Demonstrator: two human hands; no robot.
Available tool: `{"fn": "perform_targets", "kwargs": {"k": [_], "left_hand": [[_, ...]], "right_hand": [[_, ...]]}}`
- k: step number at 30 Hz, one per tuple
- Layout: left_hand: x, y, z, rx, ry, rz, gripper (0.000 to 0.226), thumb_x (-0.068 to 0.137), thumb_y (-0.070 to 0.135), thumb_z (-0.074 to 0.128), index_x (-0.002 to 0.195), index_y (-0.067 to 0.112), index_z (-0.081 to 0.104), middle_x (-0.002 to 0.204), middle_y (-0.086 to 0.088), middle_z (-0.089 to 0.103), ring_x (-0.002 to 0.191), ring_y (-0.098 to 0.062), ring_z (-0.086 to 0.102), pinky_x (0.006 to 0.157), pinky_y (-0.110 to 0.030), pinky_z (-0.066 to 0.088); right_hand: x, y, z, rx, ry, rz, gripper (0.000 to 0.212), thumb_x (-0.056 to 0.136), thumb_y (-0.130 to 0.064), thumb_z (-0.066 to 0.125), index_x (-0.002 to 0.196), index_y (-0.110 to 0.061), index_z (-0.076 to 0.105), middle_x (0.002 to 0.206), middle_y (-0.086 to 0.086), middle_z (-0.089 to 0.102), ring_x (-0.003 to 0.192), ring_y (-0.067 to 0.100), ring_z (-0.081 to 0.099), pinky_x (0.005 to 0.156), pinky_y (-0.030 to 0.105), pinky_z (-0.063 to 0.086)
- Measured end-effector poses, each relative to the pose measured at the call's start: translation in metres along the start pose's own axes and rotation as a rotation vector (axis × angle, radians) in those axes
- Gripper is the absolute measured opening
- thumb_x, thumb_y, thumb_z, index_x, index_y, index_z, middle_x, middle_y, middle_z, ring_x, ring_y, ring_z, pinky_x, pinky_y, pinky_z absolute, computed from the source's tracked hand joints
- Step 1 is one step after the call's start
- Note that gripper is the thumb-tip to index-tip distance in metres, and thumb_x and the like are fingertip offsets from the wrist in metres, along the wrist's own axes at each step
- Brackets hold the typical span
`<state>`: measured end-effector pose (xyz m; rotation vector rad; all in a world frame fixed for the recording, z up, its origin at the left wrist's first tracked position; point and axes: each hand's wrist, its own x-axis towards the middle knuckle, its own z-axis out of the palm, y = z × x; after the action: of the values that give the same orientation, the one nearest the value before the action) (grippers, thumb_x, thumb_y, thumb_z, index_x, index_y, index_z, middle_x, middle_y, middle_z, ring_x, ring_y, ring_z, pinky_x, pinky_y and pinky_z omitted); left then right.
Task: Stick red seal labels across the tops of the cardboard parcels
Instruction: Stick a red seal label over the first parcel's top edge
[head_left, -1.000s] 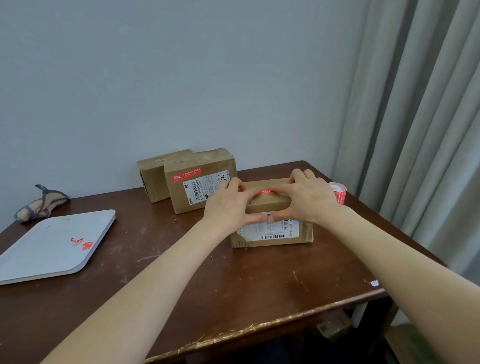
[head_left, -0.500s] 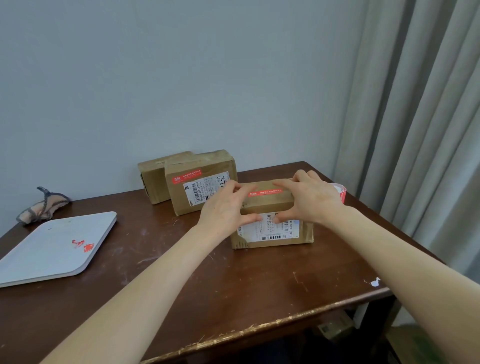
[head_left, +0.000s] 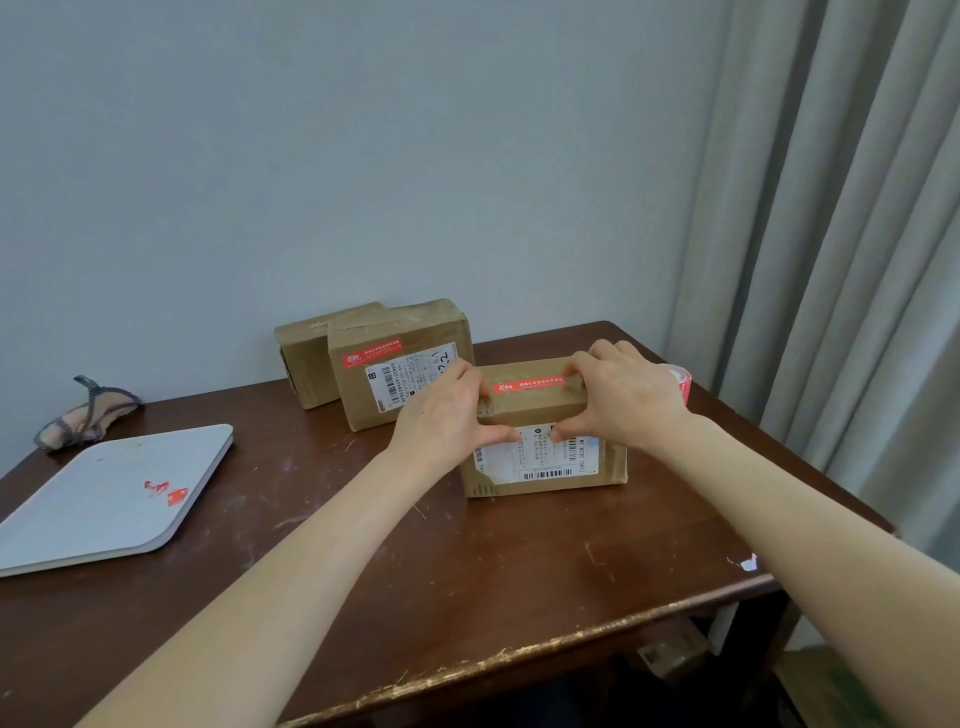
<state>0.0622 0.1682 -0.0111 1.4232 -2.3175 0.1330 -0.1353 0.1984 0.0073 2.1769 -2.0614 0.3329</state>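
A cardboard parcel (head_left: 540, 413) stands on the brown table (head_left: 467, 571), with a red seal label (head_left: 527, 385) lying across its top. My left hand (head_left: 441, 415) has its fingertips on the label's left end and its thumb on the parcel's front face. My right hand (head_left: 623, 400) mirrors it at the label's right end, thumb also on the front. Behind to the left lean two more parcels: one (head_left: 405, 364) carries a red label (head_left: 371, 353), the other (head_left: 306, 348) is mostly hidden behind it.
A roll of red labels (head_left: 678, 382) peeks out behind my right hand near the table's right edge. A white board (head_left: 104, 499) with red scraps (head_left: 166, 491) lies at the left, a fabric item (head_left: 85, 415) behind it. Curtains (head_left: 831, 260) hang on the right.
My hands have slid apart along the parcel's top, from meeting at the middle to the label's two ends. The whole red label now shows between them.
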Motion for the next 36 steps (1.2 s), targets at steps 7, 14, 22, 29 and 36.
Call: {"fn": "perform_targets", "kwargs": {"k": [7, 14, 22, 29, 36], "left_hand": [[0.005, 0.001, 0.006, 0.108, -0.039, 0.026, 0.078, 0.071, 0.071, 0.059, 0.136, 0.031, 0.046, 0.131, 0.002, 0.042, 0.121, -0.015, 0.041, 0.090, -0.032, 0.047], [0.007, 0.002, 0.006, 0.116, -0.050, 0.017, 0.076, 0.072, 0.070, 0.059, 0.135, 0.030, 0.048, 0.131, 0.002, 0.043, 0.122, -0.015, 0.041, 0.090, -0.032, 0.044], [0.002, 0.000, 0.009, 0.082, 0.008, 0.037, 0.075, 0.073, 0.068, 0.059, 0.135, 0.026, 0.048, 0.132, 0.005, 0.047, 0.119, -0.014, 0.046, 0.087, -0.028, 0.044], [-0.008, -0.003, 0.009, -0.029, 0.049, 0.061, 0.066, 0.079, 0.057, 0.062, 0.136, 0.027, 0.047, 0.134, 0.008, 0.044, 0.109, -0.012, 0.054, 0.079, -0.023, 0.044], [-0.006, -0.003, 0.011, -0.038, 0.035, 0.053, 0.061, 0.080, 0.055, 0.062, 0.132, 0.024, 0.053, 0.130, 0.008, 0.045, 0.107, -0.013, 0.054, 0.079, -0.025, 0.045]], "right_hand": [[-0.001, 0.000, 0.004, -0.071, 0.009, -0.028, 0.080, 0.064, -0.081, 0.058, 0.131, -0.038, 0.053, 0.116, 0.000, 0.045, 0.111, 0.021, 0.040, 0.087, 0.033, 0.038], [0.002, 0.001, 0.002, -0.047, -0.028, -0.020, 0.080, 0.064, -0.081, 0.059, 0.131, -0.037, 0.054, 0.119, 0.000, 0.046, 0.114, 0.021, 0.040, 0.087, 0.033, 0.038], [0.001, 0.001, 0.003, -0.047, -0.009, -0.013, 0.083, 0.065, -0.079, 0.059, 0.134, -0.034, 0.050, 0.122, 0.000, 0.048, 0.115, 0.021, 0.041, 0.086, 0.033, 0.039], [-0.005, 0.004, 0.003, -0.048, 0.047, -0.035, 0.071, 0.072, -0.074, 0.059, 0.131, -0.035, 0.053, 0.120, -0.003, 0.051, 0.112, 0.018, 0.044, 0.075, 0.027, 0.035], [-0.003, 0.003, 0.001, -0.027, 0.013, -0.031, 0.067, 0.072, -0.073, 0.060, 0.126, -0.033, 0.060, 0.117, -0.003, 0.052, 0.110, 0.019, 0.043, 0.085, 0.032, 0.038]]}}
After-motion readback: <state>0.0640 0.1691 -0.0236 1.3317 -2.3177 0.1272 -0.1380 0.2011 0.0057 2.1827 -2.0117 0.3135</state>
